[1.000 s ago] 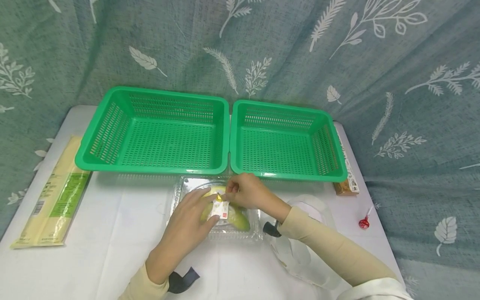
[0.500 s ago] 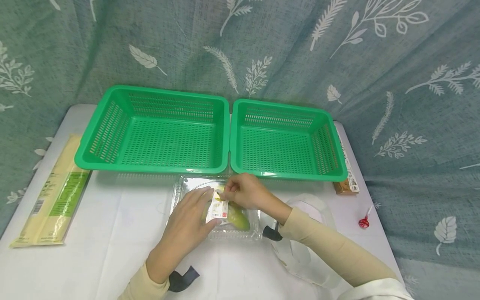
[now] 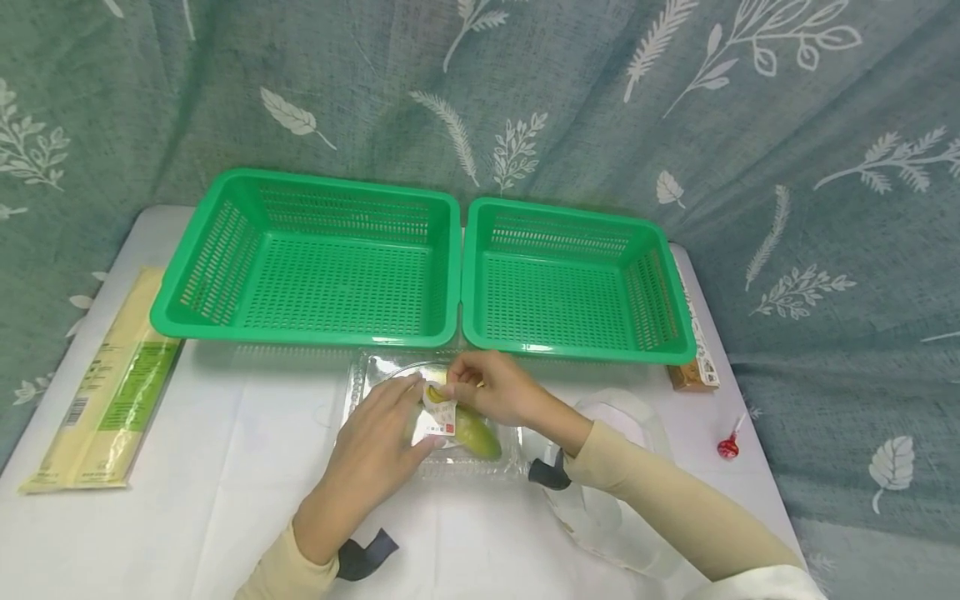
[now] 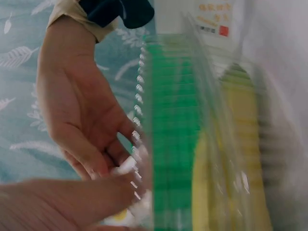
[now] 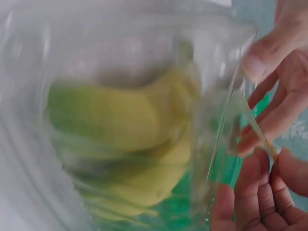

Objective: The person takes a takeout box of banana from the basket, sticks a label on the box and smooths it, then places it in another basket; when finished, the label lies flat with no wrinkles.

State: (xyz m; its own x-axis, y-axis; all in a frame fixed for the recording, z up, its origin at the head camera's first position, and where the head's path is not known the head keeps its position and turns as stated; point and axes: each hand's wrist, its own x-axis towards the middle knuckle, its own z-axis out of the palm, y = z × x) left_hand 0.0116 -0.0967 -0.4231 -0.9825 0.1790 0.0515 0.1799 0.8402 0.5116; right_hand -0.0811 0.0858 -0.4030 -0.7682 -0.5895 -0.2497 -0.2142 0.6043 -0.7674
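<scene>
A clear plastic clamshell box [image 3: 367,369] with bananas [image 5: 115,115] inside sits in front of the baskets. On its lid is a white label [image 3: 441,421] bearing a small banana picture; its upper part stands away from the lid. My right hand [image 3: 495,387] pinches the label's upper edge between thumb and fingertips. My left hand [image 3: 375,442] lies over the left side of the lid, fingers extended, thumb near the label's lower end. In the right wrist view the label [image 5: 257,125] stretches from the lid to my right fingertips.
Two green baskets [image 3: 459,283] stand side by side behind the box. A long yellowish packet [image 3: 112,400] lies at left. To the right are a clear plastic item [image 3: 600,500] under my forearm, a brown box [image 3: 693,377] and a red lollipop [image 3: 727,447].
The label's upper end has bent and turned in my right fingers, so its banana picture shows. My right hand has shifted slightly; the left hand stays about where it was.
</scene>
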